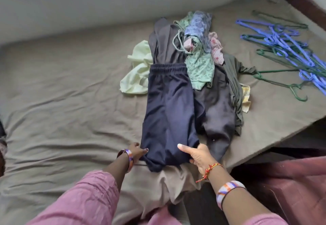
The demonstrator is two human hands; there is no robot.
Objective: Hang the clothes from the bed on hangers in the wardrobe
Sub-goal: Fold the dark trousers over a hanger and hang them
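Observation:
Navy trousers lie flat on the bed, waistband away from me. My left hand holds their near left edge, fingers tucked under the cloth. My right hand grips the near right edge, thumb on top. Behind and beside them sits a pile of clothes: a dark grey garment, a green patterned piece, a blue patterned piece, a pale green cloth and a pink one. Blue and green hangers lie in a heap at the right of the bed.
The bed has a wrinkled grey-brown sheet with open room on its left half. A pale wall runs behind it. The bed's corner drops off at the right above dark floor and reddish cloth.

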